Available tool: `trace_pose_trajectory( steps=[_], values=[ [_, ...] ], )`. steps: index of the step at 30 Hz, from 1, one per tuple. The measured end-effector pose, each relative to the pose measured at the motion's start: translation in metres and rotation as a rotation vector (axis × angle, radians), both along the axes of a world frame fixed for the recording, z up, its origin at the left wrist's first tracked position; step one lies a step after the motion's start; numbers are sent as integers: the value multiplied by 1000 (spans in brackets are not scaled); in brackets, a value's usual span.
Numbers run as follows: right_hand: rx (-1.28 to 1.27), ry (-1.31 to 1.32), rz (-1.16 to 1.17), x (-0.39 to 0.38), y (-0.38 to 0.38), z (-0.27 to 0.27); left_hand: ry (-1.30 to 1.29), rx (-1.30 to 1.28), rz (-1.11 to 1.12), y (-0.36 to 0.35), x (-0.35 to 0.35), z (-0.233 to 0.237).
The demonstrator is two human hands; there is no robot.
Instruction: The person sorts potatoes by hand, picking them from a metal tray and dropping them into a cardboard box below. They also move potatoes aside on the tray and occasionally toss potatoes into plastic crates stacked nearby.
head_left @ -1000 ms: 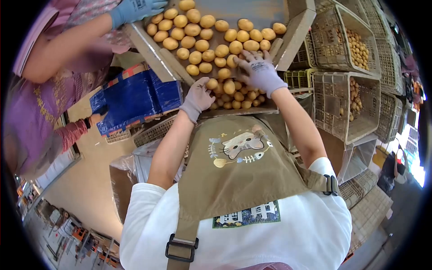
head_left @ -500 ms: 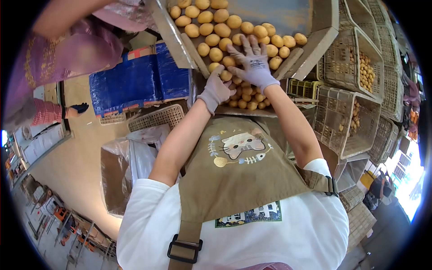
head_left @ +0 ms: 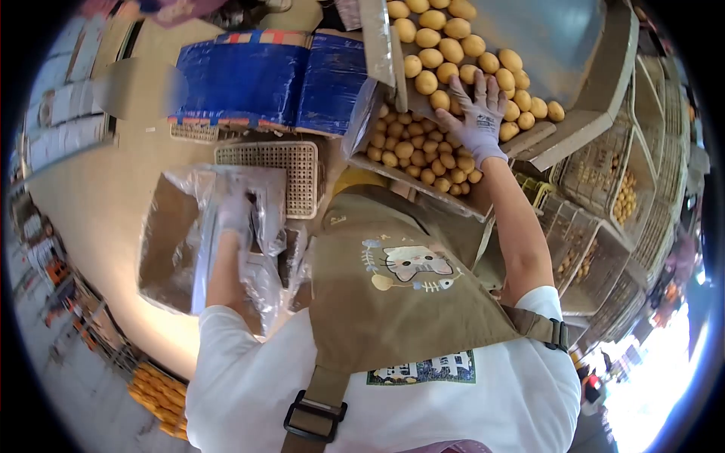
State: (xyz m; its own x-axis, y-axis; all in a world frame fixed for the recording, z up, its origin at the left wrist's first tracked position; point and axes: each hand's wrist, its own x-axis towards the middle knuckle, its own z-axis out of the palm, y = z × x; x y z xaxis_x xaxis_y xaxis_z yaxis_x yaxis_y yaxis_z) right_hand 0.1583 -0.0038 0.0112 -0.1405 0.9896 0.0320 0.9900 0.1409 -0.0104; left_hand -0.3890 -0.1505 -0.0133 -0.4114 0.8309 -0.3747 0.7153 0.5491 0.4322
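The right hand [head_left: 477,121], in a pale grey knit glove, lies palm down with fingers spread wide on the round yellow potatoes [head_left: 430,38] in the upper centre of the frame. It rests flat on them and closes on none. These potatoes sit on a sloping grey sorting tray with raised wooden edges [head_left: 551,38]. Just below the tray's lower lip, under the wrist, is a plastic-lined cardboard box [head_left: 361,124] filled with smaller yellow potatoes [head_left: 423,155].

The left hand [head_left: 232,215], at middle left, is blurred and reaches into crumpled clear plastic sheeting [head_left: 260,185] that lines an open brown cardboard carton [head_left: 162,241]. Whether its fingers pinch the plastic cannot be told.

Above the carton lies a beige lattice plastic crate [head_left: 272,170], and beyond it, at the upper left, a blue tarpaulin-wrapped bundle [head_left: 257,79]. Stacked tan wicker-style plastic baskets [head_left: 630,174], some holding potatoes, fill the right edge. An olive apron with a cat print [head_left: 400,302] covers the person's chest.
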Motion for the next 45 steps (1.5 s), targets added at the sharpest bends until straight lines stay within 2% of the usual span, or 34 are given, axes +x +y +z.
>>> trace_pose_trajectory(
  steps=[1,2,4,5,8,9,12,14,18,19,22,23,26,30,31,34,36,39,45],
  values=[
    [17,-9,8,0,-1,-2,310,-89,24,-9,-17,14],
    [36,-18,15,1,-1,-4,730,-315,-81,-19,-34,27],
    [48,-75,31,2,0,-5,752,-289,28,-64,-79,15],
    [32,-121,28,1,0,-4,831,-233,-25,-80,-86,15],
    [5,-200,17,-3,1,0,381,-467,183,-92,-96,42],
    [17,-200,25,-4,1,1,411,-498,153,-108,-113,31],
    [52,-209,30,-3,-1,-3,154,-664,74,-150,-143,14],
    [50,-226,23,-3,0,-4,176,-665,102,-174,-134,10],
    [10,-215,-3,-8,-1,3,361,-598,58,-188,-76,43],
    [-4,-210,-15,-9,0,4,337,-607,-5,-180,-57,70],
    [-22,-223,-31,-10,-2,5,257,-376,94,-186,-43,104],
    [-25,-216,-31,-12,-4,9,350,-216,53,-190,-42,112],
    [-62,-224,-53,-18,-6,19,41,-242,184,-186,-47,149],
    [-75,-215,-69,-22,-8,24,-34,-211,163,-186,-20,174],
    [-71,-208,-66,-19,-7,21,84,-318,98,-181,-3,183],
    [-59,-205,-61,-17,-7,20,103,-352,-169,-167,53,200],
    [-56,-204,-61,-16,-6,17,151,-386,-452,-183,58,156],
    [-48,-204,-57,-14,-4,15,53,-317,-578,-176,105,162],
    [-19,-159,-45,-15,-5,18,71,-273,-746,-139,116,169]
  ],
)
